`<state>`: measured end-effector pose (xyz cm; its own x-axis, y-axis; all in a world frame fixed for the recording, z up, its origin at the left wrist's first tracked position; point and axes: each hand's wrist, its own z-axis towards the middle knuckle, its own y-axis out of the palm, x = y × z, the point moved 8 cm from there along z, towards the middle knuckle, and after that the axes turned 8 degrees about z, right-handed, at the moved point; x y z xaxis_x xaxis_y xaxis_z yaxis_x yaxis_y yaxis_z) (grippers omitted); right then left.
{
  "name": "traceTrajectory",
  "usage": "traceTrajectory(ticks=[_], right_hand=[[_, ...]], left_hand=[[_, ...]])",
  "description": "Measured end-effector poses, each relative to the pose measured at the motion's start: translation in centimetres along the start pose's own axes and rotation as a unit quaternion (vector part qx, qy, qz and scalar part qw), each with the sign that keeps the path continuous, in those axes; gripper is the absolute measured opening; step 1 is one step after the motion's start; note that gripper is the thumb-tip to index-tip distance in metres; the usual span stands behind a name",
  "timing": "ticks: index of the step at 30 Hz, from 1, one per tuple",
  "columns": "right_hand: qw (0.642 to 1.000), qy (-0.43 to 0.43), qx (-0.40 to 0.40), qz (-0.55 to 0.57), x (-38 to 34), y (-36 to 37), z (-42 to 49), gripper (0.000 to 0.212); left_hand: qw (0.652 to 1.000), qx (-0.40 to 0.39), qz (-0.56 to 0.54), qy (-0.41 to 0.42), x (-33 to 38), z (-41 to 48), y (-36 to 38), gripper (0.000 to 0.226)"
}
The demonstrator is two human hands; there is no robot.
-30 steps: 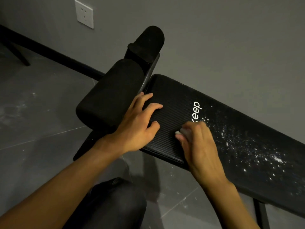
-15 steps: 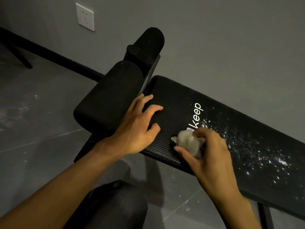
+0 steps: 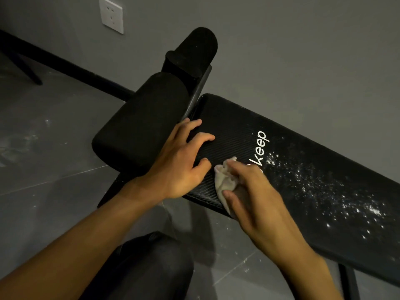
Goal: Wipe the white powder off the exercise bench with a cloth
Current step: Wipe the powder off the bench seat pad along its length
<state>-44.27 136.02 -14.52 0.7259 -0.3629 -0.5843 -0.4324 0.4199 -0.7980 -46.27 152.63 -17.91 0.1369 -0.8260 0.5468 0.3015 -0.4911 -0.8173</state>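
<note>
A black exercise bench [image 3: 233, 126] with a white "keep" logo runs from the centre to the lower right. White powder [image 3: 324, 191] is scattered over the pad right of the logo. My right hand [image 3: 259, 198] presses a crumpled white cloth [image 3: 224, 180] onto the pad's near edge, just left of the logo. My left hand [image 3: 179, 163] rests flat with spread fingers on the bench's left end, close beside the cloth and holding nothing.
Two black foam rollers [image 3: 142, 126] stick out at the bench's left end. A grey wall with a white socket [image 3: 111, 15] stands behind. The grey floor [image 3: 43, 169] has powder specks. My dark-clothed knee [image 3: 147, 267] is below the bench.
The cloth, hidden under my right hand a second ago, now shows. My right hand has shifted slightly left and down along the near edge. The left hand has stayed put.
</note>
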Motion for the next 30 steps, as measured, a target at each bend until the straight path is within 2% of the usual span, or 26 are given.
traceTrajectory(ticks=[3,7,11,14,19,22,26,30], right_hand=[[0.995,0.010,0.089,-0.041,0.1,-2.0,0.1,0.030],[0.991,0.062,0.050,-0.108,1.8,-0.3,0.4,0.039],[0.994,0.000,0.038,-0.101,0.6,0.4,0.0,0.039],[0.998,-0.035,0.021,-0.053,-0.1,0.7,-0.7,0.042],[0.994,0.009,0.068,-0.089,1.3,-0.7,0.2,0.039],[0.995,-0.034,0.056,-0.075,0.6,-0.1,-0.5,0.035],[0.995,-0.080,0.012,-0.062,0.2,0.5,-2.2,0.042],[0.994,-0.028,0.061,-0.090,1.9,-0.2,0.1,0.042]], left_hand=[[1.000,0.000,-0.003,-0.003,-0.1,0.0,-0.1,0.054],[1.000,0.001,0.001,-0.005,0.0,0.0,0.0,0.054],[1.000,-0.001,-0.002,-0.008,0.0,0.0,-0.1,0.054],[1.000,0.000,-0.005,-0.010,0.0,0.0,-0.1,0.054],[1.000,-0.001,-0.005,-0.012,-0.1,0.0,-0.1,0.054],[1.000,-0.001,-0.007,-0.013,-0.1,-0.1,-0.1,0.054],[1.000,0.002,-0.014,-0.007,0.0,-0.1,-0.1,0.054],[1.000,0.003,0.001,-0.007,0.0,-0.1,-0.2,0.054]])
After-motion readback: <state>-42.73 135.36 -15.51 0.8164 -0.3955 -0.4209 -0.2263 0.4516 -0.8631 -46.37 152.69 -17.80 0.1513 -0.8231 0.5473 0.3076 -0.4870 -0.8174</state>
